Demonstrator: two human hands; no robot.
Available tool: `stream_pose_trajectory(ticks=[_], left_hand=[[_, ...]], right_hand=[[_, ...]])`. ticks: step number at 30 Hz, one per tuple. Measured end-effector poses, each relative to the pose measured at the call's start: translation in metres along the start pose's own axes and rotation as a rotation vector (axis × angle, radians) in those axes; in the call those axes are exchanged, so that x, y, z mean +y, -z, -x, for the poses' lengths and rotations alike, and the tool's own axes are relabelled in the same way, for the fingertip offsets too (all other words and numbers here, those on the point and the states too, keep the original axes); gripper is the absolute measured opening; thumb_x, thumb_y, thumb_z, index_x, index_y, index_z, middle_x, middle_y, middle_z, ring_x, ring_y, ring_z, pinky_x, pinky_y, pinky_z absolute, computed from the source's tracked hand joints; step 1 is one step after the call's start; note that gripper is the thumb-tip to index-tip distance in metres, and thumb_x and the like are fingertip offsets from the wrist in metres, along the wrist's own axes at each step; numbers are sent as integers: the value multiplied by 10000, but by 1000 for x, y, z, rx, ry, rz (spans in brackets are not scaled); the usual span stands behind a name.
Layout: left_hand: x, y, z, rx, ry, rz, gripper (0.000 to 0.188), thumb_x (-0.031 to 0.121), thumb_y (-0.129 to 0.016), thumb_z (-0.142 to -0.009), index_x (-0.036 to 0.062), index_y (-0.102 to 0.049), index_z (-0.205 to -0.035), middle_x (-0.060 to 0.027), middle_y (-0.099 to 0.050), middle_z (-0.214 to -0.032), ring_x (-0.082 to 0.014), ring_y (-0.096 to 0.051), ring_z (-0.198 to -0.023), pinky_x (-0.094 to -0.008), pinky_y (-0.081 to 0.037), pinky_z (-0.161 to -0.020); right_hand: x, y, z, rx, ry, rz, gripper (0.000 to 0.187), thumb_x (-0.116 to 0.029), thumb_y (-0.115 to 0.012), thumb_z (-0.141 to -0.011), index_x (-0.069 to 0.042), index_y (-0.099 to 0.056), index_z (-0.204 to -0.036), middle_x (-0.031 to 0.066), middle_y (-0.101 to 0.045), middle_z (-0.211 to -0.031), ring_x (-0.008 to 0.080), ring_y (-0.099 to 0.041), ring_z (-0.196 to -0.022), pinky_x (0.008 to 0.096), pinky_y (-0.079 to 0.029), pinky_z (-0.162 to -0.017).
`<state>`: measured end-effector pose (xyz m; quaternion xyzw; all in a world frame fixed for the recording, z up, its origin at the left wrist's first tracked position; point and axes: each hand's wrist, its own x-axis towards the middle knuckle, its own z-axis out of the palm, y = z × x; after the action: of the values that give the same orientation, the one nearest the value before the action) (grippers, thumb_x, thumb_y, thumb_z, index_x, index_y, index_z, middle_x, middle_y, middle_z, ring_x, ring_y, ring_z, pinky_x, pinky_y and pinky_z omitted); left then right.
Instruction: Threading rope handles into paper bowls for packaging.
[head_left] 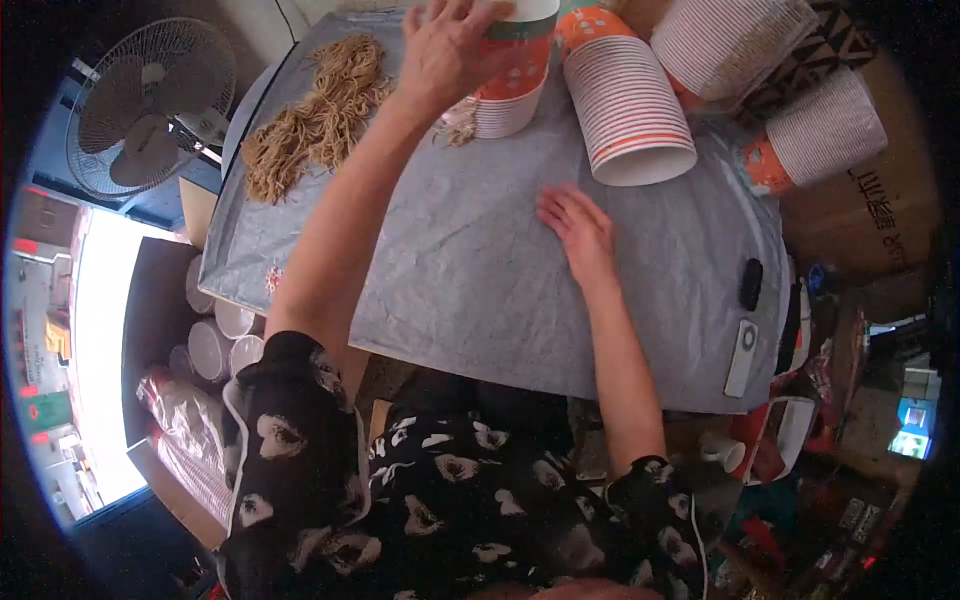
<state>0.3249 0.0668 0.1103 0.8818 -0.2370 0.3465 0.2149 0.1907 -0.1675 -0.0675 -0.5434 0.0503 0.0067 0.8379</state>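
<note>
My left hand reaches to the far side of the table, its fingers curled at the rim of an upright stack of orange and white paper tubs. The hand hides part of the stack, and its top is cut by the picture's edge. My right hand is low over the middle of the grey table cover, with its fingers loosely stretched and nothing in them. To the left of the upright stack lies a heap of tan yarn-like strands. A small tuft of strands sits against the stack's base.
At the right, a stack of tubs lies on its side, with more stacks beyond. A black brush-like object and a pale flat tool lie at the right edge. A fan and a box of round containers stand left.
</note>
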Motion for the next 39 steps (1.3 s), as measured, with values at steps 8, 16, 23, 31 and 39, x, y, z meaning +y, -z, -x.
stream_pose_trajectory(ticks=[8,16,23,31,39], left_hand=[[-10,17,-27,-37,38,163,468,248,-852,-739,112,-713,-1165,-107,-685,-1236,-372,-581,-1175,-463,-484,-995],[-23,86,41,-74,501,324,456,330,-775,-870,28,-699,-1203,-146,-726,-1043,-246,-679,-927,-344,-531,-793],[3,71,137,-290,623,501,465,408,-729,-929,17,-729,-1180,-72,-746,-918,-105,-661,-778,-277,-547,-726],[39,65,187,32,396,300,441,313,-706,-934,79,-648,-1304,-253,-628,-1294,-308,-626,-1176,-418,-478,-971],[123,81,269,45,555,636,610,255,-621,-996,-4,-397,-1500,-304,-274,-1571,-438,-301,-1469,-473,-281,-1192]], right_hand=[[84,-29,-137,-317,157,-296,408,-159,-577,-1007,0,-498,-1374,187,-428,-1530,363,-376,-1443,494,-319,-1192],[-38,-80,10,-159,18,-471,385,-172,-579,-1024,7,-520,-1360,106,-628,-1309,220,-606,-1212,408,-492,-1045],[-60,-85,151,-121,-308,-636,407,-177,-515,-1058,33,-480,-1405,172,-596,-1370,247,-607,-1238,423,-494,-1072],[-34,-111,201,19,-292,-601,430,-219,-513,-1066,5,-448,-1427,158,-582,-1388,258,-591,-1255,447,-479,-1091],[-32,-118,209,4,-196,-663,440,-250,-455,-1088,5,-430,-1446,173,-563,-1407,265,-573,-1277,456,-474,-1102]])
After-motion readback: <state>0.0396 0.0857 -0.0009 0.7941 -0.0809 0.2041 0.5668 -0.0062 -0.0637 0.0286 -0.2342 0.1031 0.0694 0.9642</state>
